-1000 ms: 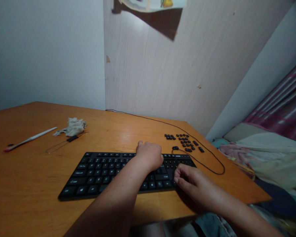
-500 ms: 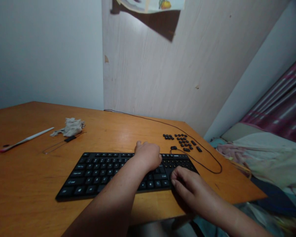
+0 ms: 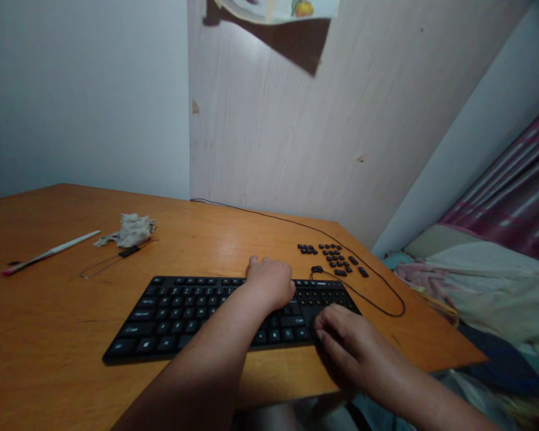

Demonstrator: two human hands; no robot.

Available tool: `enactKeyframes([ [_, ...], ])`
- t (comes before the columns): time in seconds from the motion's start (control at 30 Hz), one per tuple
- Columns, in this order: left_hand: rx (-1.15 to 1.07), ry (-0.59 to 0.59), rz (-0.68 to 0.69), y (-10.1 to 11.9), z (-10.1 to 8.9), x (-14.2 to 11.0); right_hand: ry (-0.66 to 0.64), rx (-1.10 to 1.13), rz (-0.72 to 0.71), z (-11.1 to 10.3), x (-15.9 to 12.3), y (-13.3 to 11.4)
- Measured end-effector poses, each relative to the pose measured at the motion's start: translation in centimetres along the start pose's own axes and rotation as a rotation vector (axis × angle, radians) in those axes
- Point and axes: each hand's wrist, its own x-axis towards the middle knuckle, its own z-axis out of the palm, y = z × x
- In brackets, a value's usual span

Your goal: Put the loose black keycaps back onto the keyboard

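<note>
A black keyboard (image 3: 179, 314) lies on the orange wooden table (image 3: 49, 323). My left hand (image 3: 270, 281) rests on the keyboard's upper right part, fingers curled over its back edge. My right hand (image 3: 348, 341) sits at the keyboard's right end, its fingers bent down onto the number-pad area; what is under the fingertips is hidden. Several loose black keycaps (image 3: 335, 257) lie on the table behind the keyboard's right end.
A thin black cable (image 3: 296, 222) runs from the wall and loops past the keycaps. At the left lie a crumpled cloth (image 3: 128, 230), a wire key puller (image 3: 108, 262) and a white stick-like tool (image 3: 49, 253). A bed with bedding (image 3: 485, 281) borders the table's right edge.
Both hands stay on the keyboard; my right hand's fingers shift slightly at the number pad. The view has moved a little.
</note>
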Motion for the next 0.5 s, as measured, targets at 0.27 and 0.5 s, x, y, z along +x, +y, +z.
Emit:
enactKeyframes([
  [0.27, -0.004, -0.006, -0.001, 0.0, 0.0, 0.0, 0.041, -0.096, -0.136, 0.5, -1.1, 0.4],
  [0.5, -0.002, 0.003, 0.006, -0.1, 0.2, 0.1, 0.16, -0.064, -0.182, 1.4, -1.9, 0.7],
])
